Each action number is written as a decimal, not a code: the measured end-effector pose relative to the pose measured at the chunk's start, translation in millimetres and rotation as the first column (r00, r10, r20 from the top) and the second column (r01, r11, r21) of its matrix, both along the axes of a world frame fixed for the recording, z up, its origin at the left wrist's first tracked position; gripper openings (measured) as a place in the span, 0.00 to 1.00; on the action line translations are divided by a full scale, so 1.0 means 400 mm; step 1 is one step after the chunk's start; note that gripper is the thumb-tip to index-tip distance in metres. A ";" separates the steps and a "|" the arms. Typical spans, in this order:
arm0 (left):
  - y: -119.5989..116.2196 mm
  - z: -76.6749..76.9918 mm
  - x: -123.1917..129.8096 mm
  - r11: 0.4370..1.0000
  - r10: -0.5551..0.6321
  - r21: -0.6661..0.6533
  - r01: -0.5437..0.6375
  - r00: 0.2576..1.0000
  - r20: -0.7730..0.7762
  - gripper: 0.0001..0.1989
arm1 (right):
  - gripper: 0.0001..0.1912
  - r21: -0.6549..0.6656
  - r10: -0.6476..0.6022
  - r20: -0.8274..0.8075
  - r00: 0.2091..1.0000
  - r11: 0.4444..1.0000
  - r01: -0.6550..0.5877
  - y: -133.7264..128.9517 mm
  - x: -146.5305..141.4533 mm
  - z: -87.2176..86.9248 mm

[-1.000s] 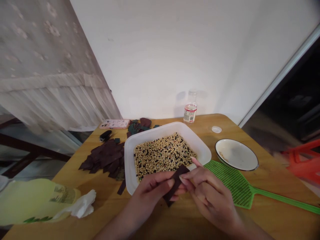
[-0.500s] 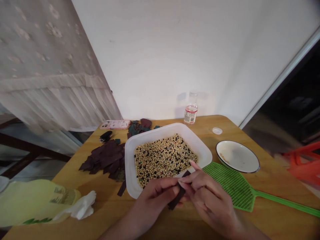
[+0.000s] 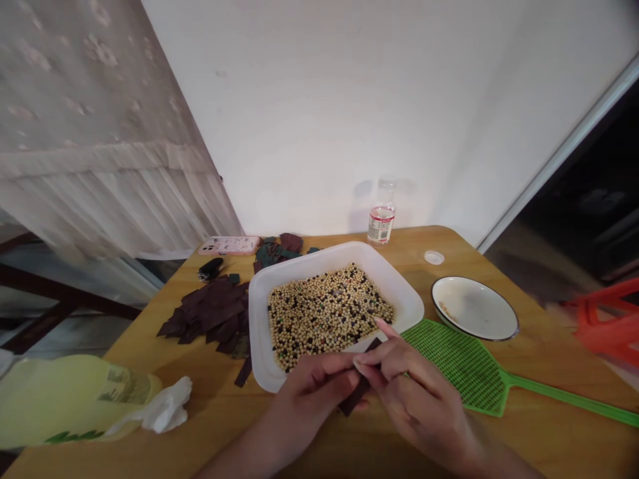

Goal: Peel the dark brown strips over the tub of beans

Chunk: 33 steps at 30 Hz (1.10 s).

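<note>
Dark brown strip (image 3: 360,391), its material hard to tell from this view, is pinched between the left hand (image 3: 312,399) and right hand (image 3: 414,399), both closed on it at the lower middle of the frame, just over the near rim of a white plastic tray (image 3: 262,349) of mixed soybeans and dark beans (image 3: 327,316). Beans could be scattered if the rim were knocked by a wrist; the strip could fall among them if the pinch were loosened. A pile of similar pieces (image 3: 210,309) lies left of the tray on the wooden desk (image 3: 544,379).
</note>
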<state>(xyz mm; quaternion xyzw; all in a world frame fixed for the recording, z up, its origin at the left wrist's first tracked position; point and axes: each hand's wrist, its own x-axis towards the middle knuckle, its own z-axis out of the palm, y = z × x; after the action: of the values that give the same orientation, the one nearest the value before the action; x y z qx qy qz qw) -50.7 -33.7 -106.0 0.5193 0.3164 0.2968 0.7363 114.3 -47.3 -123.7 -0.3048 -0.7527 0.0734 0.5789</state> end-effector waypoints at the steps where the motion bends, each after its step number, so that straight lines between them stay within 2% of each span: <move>1: 0.000 0.001 0.000 1.000 -0.009 0.009 0.009 1.000 -0.005 0.15 | 0.16 -0.002 0.002 0.004 1.000 1.000 -0.002 0.000 0.000 0.002; 7: 0.003 -0.005 -0.004 1.000 0.012 0.000 -0.012 1.000 -0.011 0.15 | 0.15 -0.015 -0.002 0.000 1.000 1.000 0.002 0.001 0.000 0.009; 13: 0.003 -0.004 -0.003 1.000 0.029 -0.004 -0.029 0.999 -0.024 0.15 | 0.16 -0.023 -0.005 0.008 1.000 1.000 0.006 0.001 0.008 -0.008; 19: -0.003 0.007 0.004 0.997 -0.044 -0.066 0.041 0.998 -0.034 0.16 | 0.17 -0.052 -0.013 0.051 0.999 0.999 0.015 -0.002 0.017 -0.003; 23: -0.004 0.015 0.002 0.996 -0.017 -0.083 0.013 0.999 -0.050 0.15 | 0.18 0.026 -0.041 0.026 0.999 0.999 0.040 0.002 0.017 0.013; 28: 0.002 0.009 -0.005 0.986 0.111 -0.131 -0.105 0.993 0.038 0.13 | 0.16 0.114 -0.121 0.051 0.991 0.987 0.115 0.011 0.026 0.014; 30: 0.002 0.006 -0.005 0.982 0.113 -0.162 -0.100 0.991 0.072 0.13 | 0.15 0.114 -0.121 0.073 0.990 0.987 0.112 0.013 0.030 0.009; 33: 0.000 0.002 -0.004 0.984 0.079 -0.159 -0.074 0.997 0.024 0.12 | 0.13 0.100 -0.115 0.098 0.988 0.989 0.105 0.012 0.033 0.005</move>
<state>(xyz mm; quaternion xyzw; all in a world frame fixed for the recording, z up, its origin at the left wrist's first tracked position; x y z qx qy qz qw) -52.4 -33.8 -105.1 0.4421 0.3474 0.3067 0.7680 127.6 -42.3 -121.7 -0.3215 -0.7665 -0.0105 0.5559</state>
